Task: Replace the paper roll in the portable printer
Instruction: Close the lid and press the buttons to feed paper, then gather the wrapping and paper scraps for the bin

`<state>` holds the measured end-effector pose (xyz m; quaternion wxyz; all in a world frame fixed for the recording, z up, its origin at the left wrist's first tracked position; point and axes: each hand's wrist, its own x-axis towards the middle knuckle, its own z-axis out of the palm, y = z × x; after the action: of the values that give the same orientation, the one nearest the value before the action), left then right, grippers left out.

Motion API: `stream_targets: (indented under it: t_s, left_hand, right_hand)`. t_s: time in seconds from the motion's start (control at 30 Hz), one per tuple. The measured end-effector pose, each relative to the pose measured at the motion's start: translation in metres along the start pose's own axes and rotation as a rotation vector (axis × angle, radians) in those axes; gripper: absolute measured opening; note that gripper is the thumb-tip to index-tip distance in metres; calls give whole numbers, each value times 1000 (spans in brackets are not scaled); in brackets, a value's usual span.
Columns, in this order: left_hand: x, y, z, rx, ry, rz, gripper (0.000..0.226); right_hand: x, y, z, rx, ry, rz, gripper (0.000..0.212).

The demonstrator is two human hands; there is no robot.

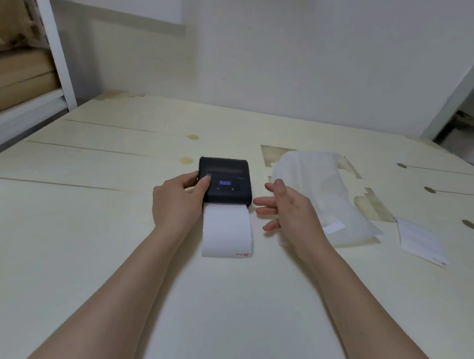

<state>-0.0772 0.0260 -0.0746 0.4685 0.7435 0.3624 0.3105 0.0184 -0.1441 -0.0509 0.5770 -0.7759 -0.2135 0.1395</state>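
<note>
A small black portable printer (228, 181) lies flat on the pale wooden table (92, 217), its lid closed and a small blue display lit. A white strip of paper (227, 233) with a red mark at its near end sticks out of the printer's near side toward me. My left hand (177, 201) grips the printer's left edge, thumb resting on its top near a button. My right hand (287, 206) hovers just right of the printer, fingers spread, holding nothing.
A crumpled translucent white wrapper (329, 198) lies right of my right hand. Further right lies a loose paper slip (419, 241) with a red mark. A white shelf frame (55, 51) with cardboard stands at the back left; the wall runs behind the table.
</note>
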Motion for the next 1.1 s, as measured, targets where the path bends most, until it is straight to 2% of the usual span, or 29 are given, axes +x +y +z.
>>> stream_targets:
  t_s: [0.2, 0.33, 0.4, 0.5, 0.6, 0.7, 0.8, 0.9, 1.03, 1.1]
  left_hand:
    - [-13, 8, 0, 11, 39, 69, 47]
    - [-37, 21, 2, 93, 163, 272, 40]
    - [-45, 30, 11, 129, 182, 383, 36]
    - [-58, 48, 36, 218, 110, 530, 36]
    - [-72, 64, 66, 245, -6, 579, 32]
    - [-80, 75, 95, 300, -90, 555, 36]
    - [-81, 81, 118, 330, -155, 475, 45]
    - [-75, 87, 131, 363, -143, 398, 57]
    - [-57, 92, 139, 420, -206, 211, 83]
    - [-49, 88, 144, 510, -281, 115, 98]
  right_hand:
    - [-14, 0, -22, -90, 97, -86, 20]
    - [-11, 16, -70, -191, 342, -56, 26]
    - [-10, 26, -99, -247, 503, 9, 29]
    - [-7, 43, -139, -458, 698, 145, 38]
    - [-5, 52, -171, -685, 712, 414, 56]
    - [-6, 61, -190, -804, 638, 563, 69]
    - [-8, 69, -196, -912, 609, 551, 70]
    - [-7, 71, -202, -990, 632, 523, 71]
    - [-6, 72, -209, -924, 607, 564, 60]
    - [-6, 74, -210, -862, 588, 503, 63]
